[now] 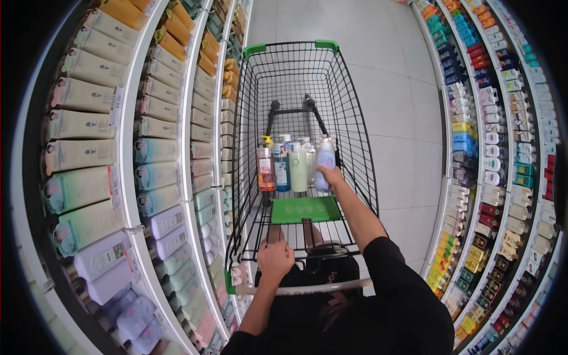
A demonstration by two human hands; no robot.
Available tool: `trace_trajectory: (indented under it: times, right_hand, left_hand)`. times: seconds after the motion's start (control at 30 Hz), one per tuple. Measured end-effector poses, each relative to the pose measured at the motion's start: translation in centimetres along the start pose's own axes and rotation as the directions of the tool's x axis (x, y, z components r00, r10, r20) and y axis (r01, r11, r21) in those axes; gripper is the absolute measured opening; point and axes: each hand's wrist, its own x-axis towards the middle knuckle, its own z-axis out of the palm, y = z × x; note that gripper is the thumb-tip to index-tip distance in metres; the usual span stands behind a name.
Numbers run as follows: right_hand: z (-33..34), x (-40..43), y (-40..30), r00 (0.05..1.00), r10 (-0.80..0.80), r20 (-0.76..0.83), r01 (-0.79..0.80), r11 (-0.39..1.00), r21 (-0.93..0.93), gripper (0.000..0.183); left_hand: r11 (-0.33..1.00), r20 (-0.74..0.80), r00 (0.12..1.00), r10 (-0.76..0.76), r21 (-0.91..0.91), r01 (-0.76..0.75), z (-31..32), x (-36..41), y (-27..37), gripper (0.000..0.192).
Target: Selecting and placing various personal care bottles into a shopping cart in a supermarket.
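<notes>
My right hand is wrapped around a lavender pump bottle at the right end of a group of bottles in a wire shopping cart. Beside it stand a pale green pump bottle, a blue bottle and a pink-and-orange bottle under a yellow pump. Partly hidden behind them are a clear bottle and a white pump top. My left hand is curled into a fist above the cart's rear wires, with nothing visible in it.
A green plastic flap lies between the bottles and me; the pale cart handle crosses near my body. Shelves of tubes and bottles line the left side closely. More stocked shelves stand right, across the tiled floor.
</notes>
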Motion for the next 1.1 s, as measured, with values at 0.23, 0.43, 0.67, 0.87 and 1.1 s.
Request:
trace_trajectory:
  times: [0.23, 0.43, 0.67, 0.87, 1.1]
  right_hand:
    - [1.7, 4.8, 5.5, 0.972, -0.173, -0.157, 0.106, 0.927, -0.36, 0.086]
    - [1.6, 3.2, 5.9, 0.96, -0.276, -0.044, 0.197, 0.78, -0.593, 0.076]
    - [1.2, 1.7, 5.0, 0.972, -0.145, -0.184, -0.009, 0.762, -0.647, 0.051]
    - [-2.7, -1.2, 7.3, 0.941, -0.313, 0.131, 0.303, 0.599, -0.741, 0.048]
    - [-5.0, -8.7, 0.3, 0.802, -0.355, 0.481, 0.597, 0.461, -0.656, 0.046]
  left_hand:
    - [1.0, -0.035, 0.999, 0.016, -0.025, -0.017, 0.6, -1.2, 0.0, 0.013]
    - [1.0, -0.05, 0.998, 0.029, -0.012, -0.029, 0.7, -0.9, -0.3, 0.013]
    - [0.998, -0.11, 0.992, 0.06, -0.013, -0.062, 0.8, -0.8, -0.5, 0.013]
    - [0.998, -0.079, 0.995, 0.059, 0.024, -0.058, 0.8, 0.3, -0.1, 0.015]
    - [0.998, -0.051, 0.998, -0.041, 0.036, 0.043, -0.3, 2.4, 0.7, 0.024]
